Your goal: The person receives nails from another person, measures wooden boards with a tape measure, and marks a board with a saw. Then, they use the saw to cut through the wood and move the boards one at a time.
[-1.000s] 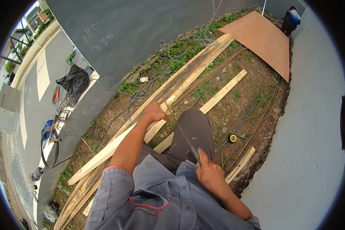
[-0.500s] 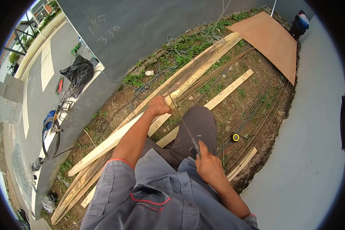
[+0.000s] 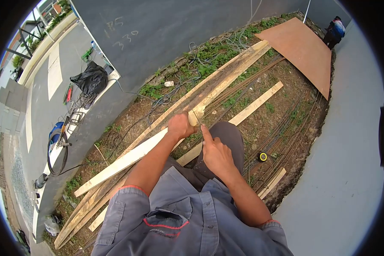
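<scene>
My left hand (image 3: 181, 126) is closed around a pale wooden plank (image 3: 130, 161), which slants from lower left up past my knee. Just beyond those fingers, a thin strip of a handsaw's blade (image 3: 199, 122) shows against the wood. My right hand (image 3: 218, 154) is closed on the saw's handle, close to the plank, with the index finger stretched along the tool. Most of the saw is hidden beneath that hand. My bent knee (image 3: 230, 133) is under and beside the work.
Several long boards (image 3: 226, 91) and thin steel rods (image 3: 281, 128) lie on the soil. A tape measure (image 3: 262, 157) rests right of my knee. A brown plywood sheet (image 3: 301, 51) leans far right, near another person (image 3: 335, 32). Walls flank the strip; a black bag (image 3: 91, 79) sits left.
My right hand has pushed forward and up with the saw, from near my lap to close by the plank. Much less blade shows now. My left hand keeps its hold on the plank.
</scene>
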### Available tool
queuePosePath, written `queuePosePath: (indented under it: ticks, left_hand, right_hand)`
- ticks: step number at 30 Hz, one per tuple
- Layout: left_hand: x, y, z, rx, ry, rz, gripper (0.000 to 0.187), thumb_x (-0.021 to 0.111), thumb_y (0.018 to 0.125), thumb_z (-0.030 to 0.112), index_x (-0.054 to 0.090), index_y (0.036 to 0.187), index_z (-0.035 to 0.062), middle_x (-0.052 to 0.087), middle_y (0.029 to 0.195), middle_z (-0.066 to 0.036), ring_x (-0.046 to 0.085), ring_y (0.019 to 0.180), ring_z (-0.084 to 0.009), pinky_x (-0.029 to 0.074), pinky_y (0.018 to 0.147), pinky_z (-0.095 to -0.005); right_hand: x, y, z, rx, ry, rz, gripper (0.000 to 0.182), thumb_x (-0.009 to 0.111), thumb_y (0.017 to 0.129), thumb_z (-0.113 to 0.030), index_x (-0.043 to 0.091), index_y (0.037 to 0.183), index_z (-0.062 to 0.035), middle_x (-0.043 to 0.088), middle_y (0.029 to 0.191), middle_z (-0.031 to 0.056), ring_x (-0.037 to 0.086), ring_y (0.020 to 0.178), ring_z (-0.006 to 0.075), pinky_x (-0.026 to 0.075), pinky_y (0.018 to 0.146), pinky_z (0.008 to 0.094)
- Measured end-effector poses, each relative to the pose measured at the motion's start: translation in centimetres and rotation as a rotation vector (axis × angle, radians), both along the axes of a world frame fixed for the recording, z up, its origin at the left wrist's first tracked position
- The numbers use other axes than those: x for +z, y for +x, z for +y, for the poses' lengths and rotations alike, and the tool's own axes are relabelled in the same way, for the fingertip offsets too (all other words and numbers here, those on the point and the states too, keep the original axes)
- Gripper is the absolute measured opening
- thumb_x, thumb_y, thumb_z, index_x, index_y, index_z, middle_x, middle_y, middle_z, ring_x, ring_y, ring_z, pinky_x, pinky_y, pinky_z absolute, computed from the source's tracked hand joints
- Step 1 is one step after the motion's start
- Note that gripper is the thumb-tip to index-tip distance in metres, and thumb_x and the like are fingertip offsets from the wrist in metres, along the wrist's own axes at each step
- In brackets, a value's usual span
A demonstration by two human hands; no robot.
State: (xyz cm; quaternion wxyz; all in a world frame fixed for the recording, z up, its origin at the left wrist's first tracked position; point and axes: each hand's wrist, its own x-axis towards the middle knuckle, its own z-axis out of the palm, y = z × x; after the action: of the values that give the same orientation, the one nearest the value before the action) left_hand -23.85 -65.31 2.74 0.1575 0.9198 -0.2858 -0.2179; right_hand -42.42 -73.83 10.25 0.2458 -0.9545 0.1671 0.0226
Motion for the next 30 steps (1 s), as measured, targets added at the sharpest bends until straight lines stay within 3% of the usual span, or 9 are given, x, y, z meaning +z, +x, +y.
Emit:
queuePosePath:
  ticks: [3,9,12,14,17,19,22,26,30]
  left_hand:
    - [-0.1,0.5,-0.3,0.051,0.029,-0.024,0.060,0.081,0.071,0.035,0.064,0.113,-0.0034,0.073,0.105,-0.024,0.070,0.102,-0.0391,0.056,0.088,-0.0474]
    - [-0.9,0.2,-0.1,0.029,0.023,-0.048,0.055,0.080,0.072,0.032,0.064,0.111,-0.0030,0.072,0.108,-0.024,0.070,0.104,-0.0372,0.056,0.089,-0.0457]
    - [-0.4,0.6,-0.2,0.039,0.028,-0.020,0.053,0.079,0.072,0.030,0.064,0.111,-0.0031,0.072,0.109,-0.024,0.070,0.105,-0.0367,0.056,0.090,-0.0452]
    - [-0.3,-0.4,-0.3,0.052,0.021,-0.013,0.053,0.079,0.072,0.029,0.064,0.112,-0.0031,0.072,0.110,-0.023,0.070,0.106,-0.0366,0.056,0.091,-0.0449]
    - [-0.1,-0.6,0.3,0.066,0.036,-0.004,0.052,0.078,0.073,0.029,0.064,0.112,-0.0031,0.072,0.110,-0.023,0.070,0.106,-0.0366,0.056,0.091,-0.0443]
    - [-0.4,0.6,0.0,0.055,0.040,-0.008,0.051,0.078,0.074,0.029,0.064,0.112,-0.0029,0.073,0.109,-0.022,0.070,0.105,-0.0364,0.056,0.090,-0.0438]
    - [-0.9,0.3,-0.3,0.080,0.044,-0.027,0.051,0.078,0.074,0.029,0.064,0.112,-0.0028,0.073,0.109,-0.022,0.070,0.105,-0.0360,0.056,0.090,-0.0437]
    - [-0.8,-0.9,-0.3,0.099,0.029,-0.052,0.055,0.078,0.075,0.030,0.062,0.115,-0.0036,0.072,0.109,-0.024,0.070,0.105,-0.0358,0.056,0.090,-0.0439]
    - [-2.5,-0.6,0.9,0.031,0.001,-0.061,0.057,0.079,0.074,0.036,0.062,0.109,-0.0047,0.072,0.104,-0.026,0.070,0.101,-0.0393,0.056,0.089,-0.0479]
  right_hand:
    - [-2.1,0.3,-0.4,-0.011,-0.027,-0.037,0.060,0.055,0.099,-0.017,0.036,0.157,-0.0174,0.064,0.089,0.0289,0.067,0.076,0.0490,0.054,0.069,0.0574]
    - [4.7,-10.0,1.8,-0.018,-0.025,0.170,0.066,0.054,0.094,-0.011,0.035,0.157,-0.0154,0.064,0.086,0.0286,0.067,0.074,0.0485,0.054,0.068,0.0587]
    - [2.4,-4.3,1.2,-0.004,-0.035,0.064,0.067,0.055,0.093,-0.011,0.035,0.157,-0.0155,0.065,0.085,0.0286,0.067,0.073,0.0485,0.055,0.067,0.0584]
    - [-3.1,1.5,-0.7,0.027,-0.035,-0.068,0.068,0.055,0.093,-0.012,0.035,0.157,-0.0154,0.065,0.085,0.0293,0.067,0.071,0.0482,0.055,0.067,0.0579]
    - [-0.7,-1.7,0.0,0.037,-0.053,-0.052,0.064,0.057,0.096,-0.015,0.035,0.157,-0.0161,0.067,0.085,0.0289,0.068,0.073,0.0476,0.054,0.067,0.0578]
    - [3.9,-8.0,1.1,-0.003,-0.035,0.104,0.064,0.057,0.096,-0.014,0.036,0.156,-0.0141,0.067,0.085,0.0286,0.068,0.074,0.0479,0.055,0.069,0.0564]
    - [5.0,-10.3,2.0,-0.019,-0.032,0.125,0.063,0.057,0.096,-0.015,0.036,0.155,-0.0141,0.068,0.087,0.0297,0.067,0.075,0.0491,0.055,0.071,0.0567]
    - [-3.0,2.7,-0.7,0.002,0.011,0.001,0.062,0.056,0.097,-0.016,0.036,0.155,-0.0139,0.068,0.089,0.0307,0.067,0.077,0.0502,0.053,0.072,0.0593]
    - [1.8,-3.6,0.6,0.024,0.008,0.084,0.063,0.057,0.096,-0.013,0.034,0.156,-0.0128,0.069,0.091,0.0288,0.067,0.082,0.0504,0.054,0.074,0.0581]
